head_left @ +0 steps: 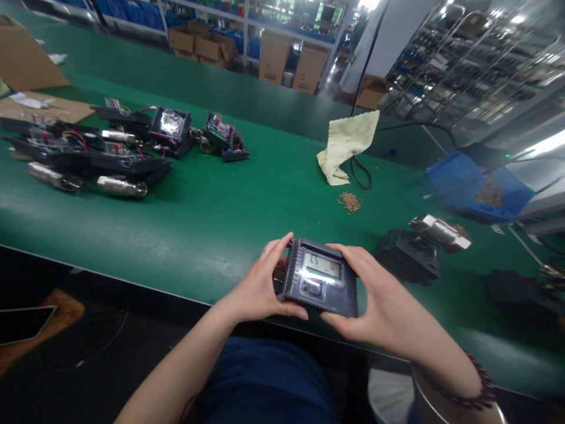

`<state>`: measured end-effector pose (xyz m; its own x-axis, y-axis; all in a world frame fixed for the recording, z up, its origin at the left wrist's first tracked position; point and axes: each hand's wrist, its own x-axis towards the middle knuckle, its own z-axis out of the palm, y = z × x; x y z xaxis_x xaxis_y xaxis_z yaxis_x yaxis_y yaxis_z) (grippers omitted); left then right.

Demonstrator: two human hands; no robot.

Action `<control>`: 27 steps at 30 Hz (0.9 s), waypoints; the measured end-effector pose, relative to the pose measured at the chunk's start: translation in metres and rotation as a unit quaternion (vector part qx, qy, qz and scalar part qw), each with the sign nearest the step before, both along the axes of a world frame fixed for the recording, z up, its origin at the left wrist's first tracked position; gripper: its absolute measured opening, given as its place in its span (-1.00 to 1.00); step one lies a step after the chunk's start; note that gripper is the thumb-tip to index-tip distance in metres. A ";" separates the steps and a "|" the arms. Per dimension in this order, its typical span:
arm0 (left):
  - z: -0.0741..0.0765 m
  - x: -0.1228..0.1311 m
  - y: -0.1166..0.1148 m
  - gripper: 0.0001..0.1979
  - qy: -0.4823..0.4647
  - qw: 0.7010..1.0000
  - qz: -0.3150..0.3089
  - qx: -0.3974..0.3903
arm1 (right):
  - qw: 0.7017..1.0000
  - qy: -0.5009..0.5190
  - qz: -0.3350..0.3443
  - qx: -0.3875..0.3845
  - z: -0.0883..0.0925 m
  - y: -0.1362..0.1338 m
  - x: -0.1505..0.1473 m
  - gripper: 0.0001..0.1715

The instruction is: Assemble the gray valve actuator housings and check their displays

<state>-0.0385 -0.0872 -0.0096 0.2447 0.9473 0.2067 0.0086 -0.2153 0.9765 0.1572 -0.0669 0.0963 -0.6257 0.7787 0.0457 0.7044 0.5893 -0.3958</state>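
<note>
Both my hands hold a dark grey box-shaped device (320, 278) with a small lit LCD screen, just above the near edge of the green table (220, 218). My left hand (260, 285) grips its left side, thumb underneath and fingers curled over the top. My right hand (375, 297) clasps the right side in the same way, a bead bracelet on that wrist. The screen faces up toward me.
Several opened devices with wires and metal cylinders (119, 150) lie at the left. A similar black unit with a metal cylinder (419, 247) sits to the right. A yellow cloth (346, 144), a small heap of screws (350, 202) and a blue tray (479, 188) lie beyond.
</note>
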 end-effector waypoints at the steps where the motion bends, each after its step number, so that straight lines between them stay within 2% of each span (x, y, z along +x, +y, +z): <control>1: 0.000 0.000 0.000 0.27 -0.001 1.000 0.002 0.002 | 1.000 -0.001 0.000 0.000 0.000 0.001 -0.001 -0.24; 7: -0.001 0.001 0.000 0.24 -0.008 1.000 0.007 -0.001 | 1.000 -0.017 -0.002 0.010 0.002 0.001 0.000 -0.26; 15: -0.001 0.001 -0.001 0.30 -0.004 1.000 0.011 -0.009 | 1.000 -0.027 -0.003 0.013 0.003 0.000 -0.001 -0.27; 20: 0.012 -0.003 -0.019 0.26 0.035 0.999 0.013 -0.034 | 1.000 -0.018 0.001 0.004 0.003 -0.004 -0.003 -0.29; 22: 0.022 -0.004 -0.028 0.15 0.042 0.996 0.023 -0.074 | 1.000 -0.014 0.002 0.012 0.002 -0.009 -0.003 -0.27; 24: 0.030 -0.003 -0.034 -0.06 0.037 0.991 0.043 -0.123 | 1.000 -0.008 -0.002 0.030 -0.002 -0.018 -0.001 -0.23; 27: 0.035 0.002 -0.041 -0.27 0.028 0.985 0.053 -0.161 | 0.999 0.020 -0.019 0.024 -0.013 -0.039 0.007 -0.09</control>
